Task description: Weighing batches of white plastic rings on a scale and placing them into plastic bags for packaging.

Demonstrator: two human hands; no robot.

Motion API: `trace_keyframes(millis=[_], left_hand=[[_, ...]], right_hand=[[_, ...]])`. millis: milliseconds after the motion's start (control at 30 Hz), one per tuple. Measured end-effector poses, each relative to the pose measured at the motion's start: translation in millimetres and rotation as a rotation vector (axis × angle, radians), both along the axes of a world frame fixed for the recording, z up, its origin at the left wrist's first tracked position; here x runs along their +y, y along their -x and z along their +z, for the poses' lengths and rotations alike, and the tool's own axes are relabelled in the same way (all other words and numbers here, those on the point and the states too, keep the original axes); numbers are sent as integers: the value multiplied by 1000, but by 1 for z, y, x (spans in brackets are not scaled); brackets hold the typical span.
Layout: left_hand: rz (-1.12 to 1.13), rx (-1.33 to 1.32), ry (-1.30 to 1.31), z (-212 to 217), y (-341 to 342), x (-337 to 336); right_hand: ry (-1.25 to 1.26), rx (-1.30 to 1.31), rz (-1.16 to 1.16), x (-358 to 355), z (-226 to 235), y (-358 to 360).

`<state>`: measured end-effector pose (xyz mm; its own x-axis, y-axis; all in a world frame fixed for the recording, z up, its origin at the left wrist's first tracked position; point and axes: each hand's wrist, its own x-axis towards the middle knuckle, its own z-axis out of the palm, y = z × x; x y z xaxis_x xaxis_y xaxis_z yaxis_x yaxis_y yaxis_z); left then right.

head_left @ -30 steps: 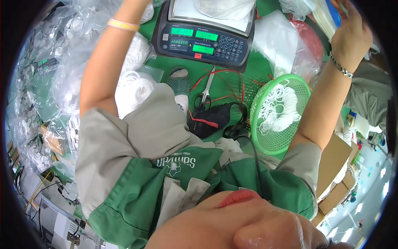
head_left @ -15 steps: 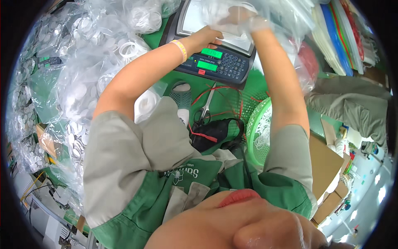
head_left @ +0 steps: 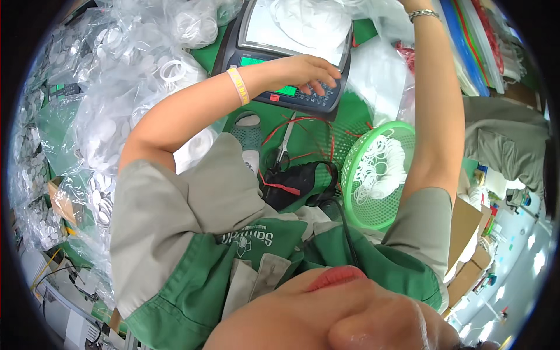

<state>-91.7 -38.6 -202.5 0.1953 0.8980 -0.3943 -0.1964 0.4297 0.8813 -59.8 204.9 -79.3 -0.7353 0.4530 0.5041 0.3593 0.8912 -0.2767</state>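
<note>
My left hand [head_left: 309,71] hovers over or rests on the keypad of a dark digital scale [head_left: 318,108]; contact is hard to tell. Its fingers are stretched out and slightly spread, with nothing in them. On the metal platter [head_left: 256,32] lies a clear plastic bag [head_left: 312,26] with white, ring-like contents. Up at the far edge, right of the scale, only the base of my right hand [head_left: 413,4] shows above a chain bracelet. Those fingers are out of view. Clear plastic bags [head_left: 379,76] are the nearest things to that arm.
A green basket [head_left: 352,189] holds white rings [head_left: 379,166]. Scissors [head_left: 284,153] and red cord [head_left: 300,154] lie between scale and my lap. Large clear bags of white discs [head_left: 108,128] fill the left. Coloured plastic sheets [head_left: 466,49] stand at far right.
My left hand has shifted from the platter's near edge onto the keypad area, fingers spreading. My right hand has left the bag over the platter and moved right, mostly out of view.
</note>
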Motion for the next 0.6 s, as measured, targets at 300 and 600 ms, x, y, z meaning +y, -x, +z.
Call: trace_keyframes(millis=[300, 600], left_hand=[[-111, -6, -174, 24, -28, -5], [302, -316, -211, 24, -80, -47]], right_hand=[[974, 818, 138, -74, 43, -79], [1205, 284, -221, -195, -84, -207]])
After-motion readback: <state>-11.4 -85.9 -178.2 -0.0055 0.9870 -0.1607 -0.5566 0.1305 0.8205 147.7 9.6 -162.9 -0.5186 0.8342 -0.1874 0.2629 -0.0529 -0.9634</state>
